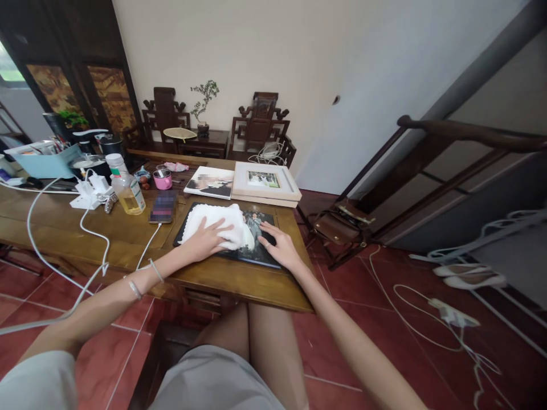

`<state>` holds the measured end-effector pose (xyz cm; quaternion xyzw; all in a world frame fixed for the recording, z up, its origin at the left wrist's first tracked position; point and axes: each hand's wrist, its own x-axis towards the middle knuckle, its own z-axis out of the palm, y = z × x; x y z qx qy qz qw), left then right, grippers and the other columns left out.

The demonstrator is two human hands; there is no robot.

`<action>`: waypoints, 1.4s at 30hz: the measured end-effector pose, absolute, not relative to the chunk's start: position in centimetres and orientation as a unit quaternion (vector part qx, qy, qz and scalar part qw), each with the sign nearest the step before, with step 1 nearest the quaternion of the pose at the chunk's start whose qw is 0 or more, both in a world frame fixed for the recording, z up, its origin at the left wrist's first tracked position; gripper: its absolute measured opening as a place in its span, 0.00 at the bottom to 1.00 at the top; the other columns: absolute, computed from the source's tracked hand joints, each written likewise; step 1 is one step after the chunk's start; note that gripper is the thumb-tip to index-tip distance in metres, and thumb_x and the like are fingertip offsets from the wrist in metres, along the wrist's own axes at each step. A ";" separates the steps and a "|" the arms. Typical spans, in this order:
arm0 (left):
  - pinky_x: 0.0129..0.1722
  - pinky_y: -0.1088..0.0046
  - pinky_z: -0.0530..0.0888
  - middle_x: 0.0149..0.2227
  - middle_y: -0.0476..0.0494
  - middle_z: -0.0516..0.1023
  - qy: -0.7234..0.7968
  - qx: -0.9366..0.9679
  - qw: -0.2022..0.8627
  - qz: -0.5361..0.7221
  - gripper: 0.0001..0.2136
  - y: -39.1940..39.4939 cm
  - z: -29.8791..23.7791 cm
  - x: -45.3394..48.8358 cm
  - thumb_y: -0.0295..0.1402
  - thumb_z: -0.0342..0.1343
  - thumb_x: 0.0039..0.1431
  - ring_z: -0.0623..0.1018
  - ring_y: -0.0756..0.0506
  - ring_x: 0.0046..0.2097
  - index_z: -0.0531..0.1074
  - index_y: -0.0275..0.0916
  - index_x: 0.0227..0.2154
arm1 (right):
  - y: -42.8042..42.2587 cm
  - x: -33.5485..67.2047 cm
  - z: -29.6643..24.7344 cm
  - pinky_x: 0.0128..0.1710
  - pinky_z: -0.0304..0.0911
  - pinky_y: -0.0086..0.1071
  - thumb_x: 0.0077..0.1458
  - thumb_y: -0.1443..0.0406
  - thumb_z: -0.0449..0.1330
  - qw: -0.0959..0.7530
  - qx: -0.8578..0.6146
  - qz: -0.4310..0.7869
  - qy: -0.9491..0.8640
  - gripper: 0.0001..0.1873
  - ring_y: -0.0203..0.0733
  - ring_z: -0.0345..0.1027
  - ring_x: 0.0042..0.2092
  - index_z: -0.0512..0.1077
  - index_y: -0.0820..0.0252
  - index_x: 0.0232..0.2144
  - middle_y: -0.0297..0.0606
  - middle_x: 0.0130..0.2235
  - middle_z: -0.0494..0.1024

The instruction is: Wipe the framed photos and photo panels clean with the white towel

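Observation:
A white cloth [217, 219] lies spread over the left part of a dark photo panel [267, 250] on the wooden table. My left hand [205, 239] rests on the cloth with its fingers spread, pressing it flat. At the panel's right side my right hand [277, 245] touches the picture surface, thumb and fingers apart, holding nothing. The cloth hides much of the picture; what shows is a figure in light clothing on a dark ground.
Behind the panel lie a white-framed picture [294, 188] and a photo book [207, 185]. To the left are a phone [163, 208] on a cable, a bottle of yellow liquid [128, 191], a pink cup [163, 179] and a power strip [92, 196]. The wooden table [252, 285] ends close on my right.

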<state>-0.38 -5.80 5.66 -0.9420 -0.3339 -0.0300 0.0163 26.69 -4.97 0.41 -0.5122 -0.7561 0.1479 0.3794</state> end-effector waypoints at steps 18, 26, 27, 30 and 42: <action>0.58 0.38 0.45 0.64 0.44 0.57 -0.328 -0.944 -0.014 -0.042 0.14 -0.7 5.8 3.9 0.40 0.46 0.66 0.50 0.37 0.66 0.69 0.47 0.51 | -2.2 27.3 0.2 0.62 0.53 0.47 0.55 0.59 0.57 0.379 -0.506 0.149 -0.760 0.20 0.49 0.61 0.60 0.73 0.58 0.49 0.42 0.55 0.72; 0.61 0.45 0.48 0.63 0.45 0.60 -0.242 -0.969 -0.053 -0.015 0.14 -8.0 7.4 2.3 0.40 0.45 0.67 0.53 0.39 0.66 0.69 0.49 0.51 | -2.1 27.7 -0.1 0.62 0.53 0.47 0.55 0.60 0.57 0.388 -0.474 0.162 -0.773 0.20 0.48 0.59 0.61 0.72 0.55 0.50 0.39 0.56 0.71; 0.61 0.46 0.49 0.63 0.45 0.60 -0.242 -0.968 -0.062 -0.012 0.14 -7.7 7.5 2.3 0.40 0.45 0.67 0.53 0.39 0.66 0.69 0.49 0.51 | -2.1 27.7 -0.1 0.62 0.52 0.47 0.55 0.60 0.56 0.388 -0.474 0.162 -0.774 0.20 0.47 0.59 0.61 0.72 0.55 0.50 0.40 0.56 0.71; 0.60 0.45 0.50 0.63 0.46 0.59 -0.263 -0.961 -0.082 -0.010 0.14 -5.0 7.7 2.7 0.40 0.46 0.67 0.52 0.39 0.66 0.69 0.49 0.51 | -2.2 27.7 -0.1 0.62 0.52 0.48 0.55 0.58 0.56 0.390 -0.479 0.165 -0.769 0.20 0.48 0.59 0.60 0.72 0.56 0.50 0.41 0.56 0.71; 0.57 0.37 0.46 0.62 0.46 0.61 -0.251 -0.962 -0.102 -0.026 0.12 -5.8 7.0 7.4 0.37 0.49 0.65 0.50 0.38 0.66 0.72 0.49 0.48 | -2.2 28.5 -0.5 0.65 0.44 0.44 0.59 0.45 0.43 0.478 -0.508 0.300 -0.651 0.31 0.45 0.52 0.64 0.64 0.52 0.57 0.34 0.62 0.62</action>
